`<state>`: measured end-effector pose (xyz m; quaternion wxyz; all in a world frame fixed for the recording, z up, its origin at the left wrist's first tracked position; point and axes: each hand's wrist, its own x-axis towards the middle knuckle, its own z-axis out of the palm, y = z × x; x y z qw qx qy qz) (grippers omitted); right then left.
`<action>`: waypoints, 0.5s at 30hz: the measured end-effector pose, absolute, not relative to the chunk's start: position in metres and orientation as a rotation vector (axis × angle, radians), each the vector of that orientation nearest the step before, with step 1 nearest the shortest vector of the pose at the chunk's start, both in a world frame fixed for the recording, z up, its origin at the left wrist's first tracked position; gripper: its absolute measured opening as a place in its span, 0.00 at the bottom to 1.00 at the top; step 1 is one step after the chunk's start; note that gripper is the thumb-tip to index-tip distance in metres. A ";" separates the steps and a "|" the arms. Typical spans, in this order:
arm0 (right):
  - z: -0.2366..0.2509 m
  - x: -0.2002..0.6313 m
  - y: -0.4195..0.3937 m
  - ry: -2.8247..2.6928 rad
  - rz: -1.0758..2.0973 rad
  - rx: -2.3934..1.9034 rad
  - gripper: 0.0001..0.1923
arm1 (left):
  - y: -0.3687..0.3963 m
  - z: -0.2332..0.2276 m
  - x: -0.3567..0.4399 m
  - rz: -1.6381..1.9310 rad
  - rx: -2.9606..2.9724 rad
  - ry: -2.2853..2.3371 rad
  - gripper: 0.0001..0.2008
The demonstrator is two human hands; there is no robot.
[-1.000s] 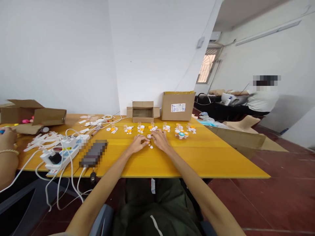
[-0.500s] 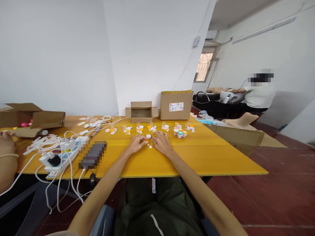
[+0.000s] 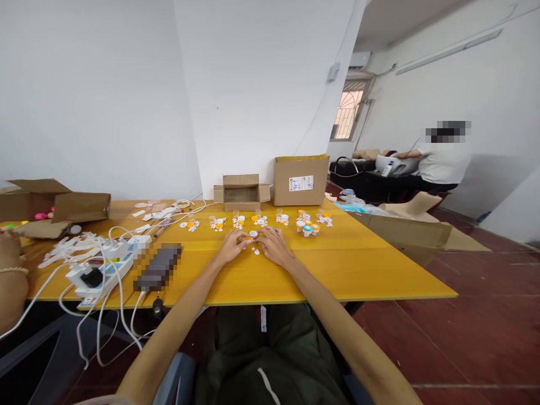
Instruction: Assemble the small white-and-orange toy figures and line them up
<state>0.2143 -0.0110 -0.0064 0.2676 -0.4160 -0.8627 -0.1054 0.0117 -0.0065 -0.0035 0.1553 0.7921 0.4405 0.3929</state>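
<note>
Both my hands rest on the yellow table (image 3: 346,270), fingertips almost meeting. My left hand (image 3: 230,247) pinches a small orange part (image 3: 246,240). My right hand (image 3: 274,244) lies flat with fingers apart, its tips next to a white round cap (image 3: 253,233). A tiny white piece (image 3: 256,252) lies between the hands. Beyond them runs a row of small white and orange part clusters (image 3: 238,221), ending in a group of little capped pots (image 3: 307,227).
A small open cardboard box (image 3: 241,194) and a taller closed box (image 3: 300,180) stand at the back. A power strip with white cables (image 3: 101,269) and a dark flat object (image 3: 158,265) lie left. Another person's arm (image 3: 10,275) rests far left; someone sits far right (image 3: 442,166).
My hands have drawn closer together again near the white cap. The view has shifted slightly; the row of parts stays in place.
</note>
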 end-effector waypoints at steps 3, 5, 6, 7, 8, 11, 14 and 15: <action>-0.004 0.215 -0.014 -2.341 -0.274 -1.105 0.19 | -0.007 -0.002 0.011 1.162 2.248 1.265 0.10; -0.004 0.216 -0.016 -2.345 -0.275 -1.092 0.18 | -0.007 -0.002 0.010 1.180 2.240 1.261 0.10; -0.003 0.216 -0.017 -2.347 -0.275 -1.082 0.18 | -0.007 -0.002 0.010 1.189 2.237 1.262 0.11; -0.003 0.216 -0.018 -2.352 -0.276 -1.070 0.18 | -0.006 -0.002 0.010 1.198 2.235 1.266 0.11; -0.003 0.216 -0.019 -2.358 -0.275 -1.058 0.18 | -0.006 -0.003 0.009 1.208 2.233 1.271 0.11; -0.003 0.217 -0.020 -2.360 -0.276 -1.033 0.18 | -0.005 -0.004 0.009 1.219 2.230 1.289 0.12; -0.004 0.217 -0.019 -2.324 -0.291 -1.031 0.19 | -0.004 -0.005 0.009 1.211 2.234 1.295 0.12; -0.004 0.218 -0.019 -2.307 -0.298 -1.037 0.19 | -0.004 -0.006 0.009 1.210 2.235 1.295 0.11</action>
